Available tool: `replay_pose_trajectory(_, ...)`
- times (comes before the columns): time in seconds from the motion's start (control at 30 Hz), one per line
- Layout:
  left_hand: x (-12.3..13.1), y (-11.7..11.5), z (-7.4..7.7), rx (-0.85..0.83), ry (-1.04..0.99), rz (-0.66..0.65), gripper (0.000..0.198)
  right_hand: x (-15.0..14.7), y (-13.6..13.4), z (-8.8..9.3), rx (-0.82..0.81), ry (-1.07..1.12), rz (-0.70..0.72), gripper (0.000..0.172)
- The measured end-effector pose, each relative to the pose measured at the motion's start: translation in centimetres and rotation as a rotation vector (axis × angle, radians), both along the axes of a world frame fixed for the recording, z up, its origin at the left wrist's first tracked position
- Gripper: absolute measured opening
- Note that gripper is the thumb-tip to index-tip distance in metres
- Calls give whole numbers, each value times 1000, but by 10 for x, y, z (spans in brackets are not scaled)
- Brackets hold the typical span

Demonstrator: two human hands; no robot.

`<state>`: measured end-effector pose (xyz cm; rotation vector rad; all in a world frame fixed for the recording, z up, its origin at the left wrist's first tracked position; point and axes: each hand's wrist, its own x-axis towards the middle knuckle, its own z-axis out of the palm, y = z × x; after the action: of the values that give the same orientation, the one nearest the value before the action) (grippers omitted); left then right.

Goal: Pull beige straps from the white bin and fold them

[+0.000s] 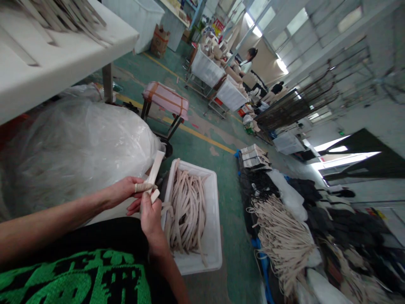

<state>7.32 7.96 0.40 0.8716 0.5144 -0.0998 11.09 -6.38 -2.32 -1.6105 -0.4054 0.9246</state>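
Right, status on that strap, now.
Left hand, right hand pinching cream strap. White plastic tub of straps alongside. Clear plastic sack behind, not blocking.

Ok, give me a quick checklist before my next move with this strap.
Strap held: ok, the beige strap is pinched between left hand and right hand.
Tub within reach: ok, the white plastic tub sits beside the right hand.
Straps inside tub: not ok, some strap ends lie over the rim.
Strap undamaged: cannot tell, too small.
Co-worker clear: ok, the nearest person stands far off.
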Motion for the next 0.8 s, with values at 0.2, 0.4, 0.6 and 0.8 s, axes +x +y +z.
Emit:
replay_pose_trajectory(0.2, 5, 3, 8, 157, 18, 2, 49, -13, -9, -12, 52, 7, 48, 65)
replay_pose_trajectory(0.4, -1, -3, 4, 155, -47, -171, 49, -10, -3, -9, 20, -76, -55, 66)
replay_pose_trajectory(0.6, -4, 14, -5, 168, 19, -99, 41, -22, -1, -11, 30, 37, 102, 65)
replay_pose_trajectory(0.8, -4, 7, -9, 174, -20, -156, 47, -7, 11, 2, -11, -40, -14, 70)
